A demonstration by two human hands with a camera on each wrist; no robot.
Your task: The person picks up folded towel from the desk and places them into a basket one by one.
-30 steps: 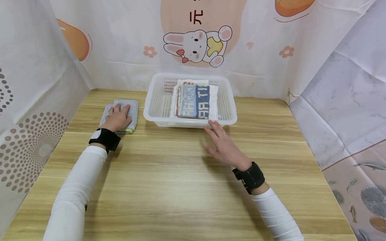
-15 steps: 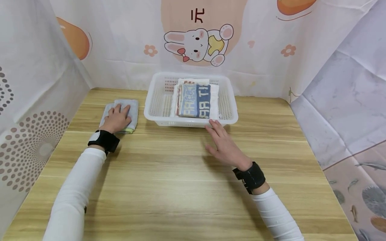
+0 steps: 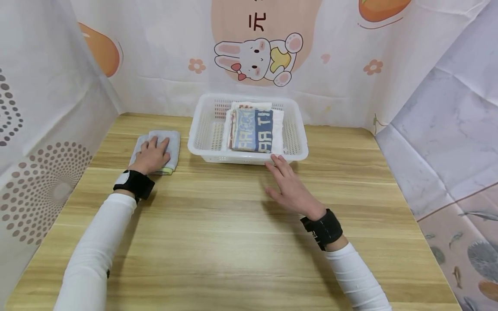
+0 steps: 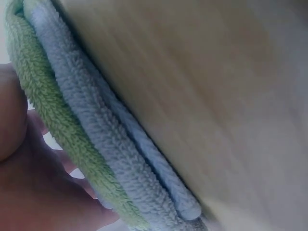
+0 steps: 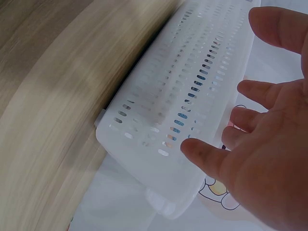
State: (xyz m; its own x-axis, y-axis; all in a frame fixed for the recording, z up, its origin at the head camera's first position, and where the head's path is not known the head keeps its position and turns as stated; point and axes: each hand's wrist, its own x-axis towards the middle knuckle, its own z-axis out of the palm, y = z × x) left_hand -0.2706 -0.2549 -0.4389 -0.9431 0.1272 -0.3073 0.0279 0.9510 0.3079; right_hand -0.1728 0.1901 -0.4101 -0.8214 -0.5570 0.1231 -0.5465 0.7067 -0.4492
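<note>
On the left of the table in the head view, my left hand (image 3: 151, 157) rests on a folded grey-blue towel (image 3: 173, 151), its fingers spread over the top. The left wrist view shows the towel's thick folded edge (image 4: 103, 130) with a green layer on the hand's side. My right hand (image 3: 289, 190) is by the near side of a white plastic basket (image 3: 196, 125), fingers extended and holding nothing. Its fingertips are at the front rim; whether they touch it I cannot tell. Inside the basket lies a stack of folded towels, a blue patterned towel (image 3: 253, 129) on top.
The wood-grain table (image 3: 218, 242) spreads in front of both arms. A white curtain (image 3: 163, 52) printed with a cartoon rabbit hangs behind the basket, with more printed sheets at both sides. Each wrist wears a black strap (image 3: 324, 229).
</note>
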